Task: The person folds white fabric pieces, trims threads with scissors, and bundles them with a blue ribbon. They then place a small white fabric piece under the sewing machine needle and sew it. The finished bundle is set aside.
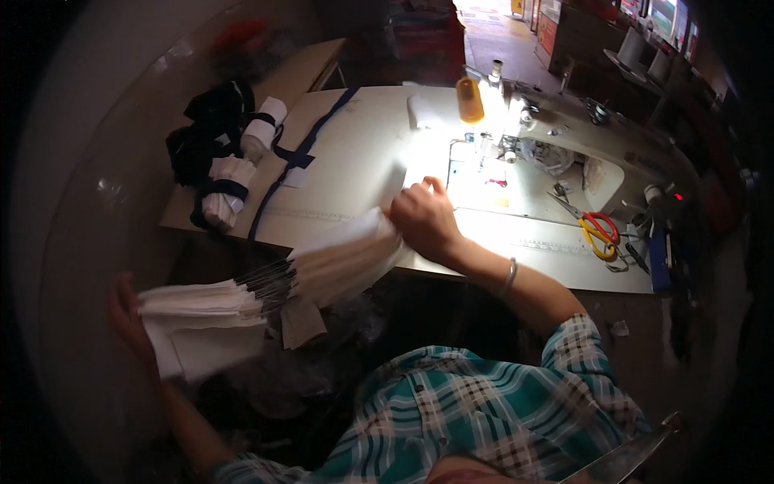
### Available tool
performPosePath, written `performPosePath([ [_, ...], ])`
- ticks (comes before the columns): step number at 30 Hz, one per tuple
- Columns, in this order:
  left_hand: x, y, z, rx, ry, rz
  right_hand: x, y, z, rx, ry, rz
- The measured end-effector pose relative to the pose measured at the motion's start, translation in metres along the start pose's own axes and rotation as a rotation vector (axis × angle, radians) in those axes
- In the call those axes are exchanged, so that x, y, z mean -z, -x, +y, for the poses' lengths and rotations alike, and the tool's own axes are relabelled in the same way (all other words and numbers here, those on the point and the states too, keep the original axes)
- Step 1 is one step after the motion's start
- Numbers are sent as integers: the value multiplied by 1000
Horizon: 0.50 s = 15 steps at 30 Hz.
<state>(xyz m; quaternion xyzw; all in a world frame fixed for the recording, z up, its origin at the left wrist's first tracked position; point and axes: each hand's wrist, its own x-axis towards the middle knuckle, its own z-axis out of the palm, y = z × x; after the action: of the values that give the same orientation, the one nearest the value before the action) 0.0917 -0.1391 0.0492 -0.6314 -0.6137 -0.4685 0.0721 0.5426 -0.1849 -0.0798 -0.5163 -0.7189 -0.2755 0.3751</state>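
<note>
Stretched between my hands is a pleated stack of white fabric pieces (pixel 201 300), with thin threads and a dark band at its middle. At the far left end, my left hand (pixel 127 315) is closed on the stack's edge, partly in shadow. Over the table's front edge, my right hand (pixel 423 219) is closed around the other end of the stack, and its fingertips are partly hidden. A loose flap of white cloth hangs below the left half. Beneath the middle, a small beige piece (pixel 304 324) shows.
Ahead stands a lit sewing machine (pixel 556 133) on a white table (pixel 347 173). Scissors with red and yellow handles (pixel 598 234) lie at its right. Tied white bundles (pixel 226 189), a navy strap (pixel 302 157) and dark cloth (pixel 193 145) lie at the left.
</note>
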Motion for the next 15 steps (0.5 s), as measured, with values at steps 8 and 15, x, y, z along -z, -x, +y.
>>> performPosePath([
  [8,-202,-62,53,-492,191,-400,112,29,-144,282,-788,-19],
  [15,-356,44,216,-776,386,-829,158,18,-182,441,-562,4],
])
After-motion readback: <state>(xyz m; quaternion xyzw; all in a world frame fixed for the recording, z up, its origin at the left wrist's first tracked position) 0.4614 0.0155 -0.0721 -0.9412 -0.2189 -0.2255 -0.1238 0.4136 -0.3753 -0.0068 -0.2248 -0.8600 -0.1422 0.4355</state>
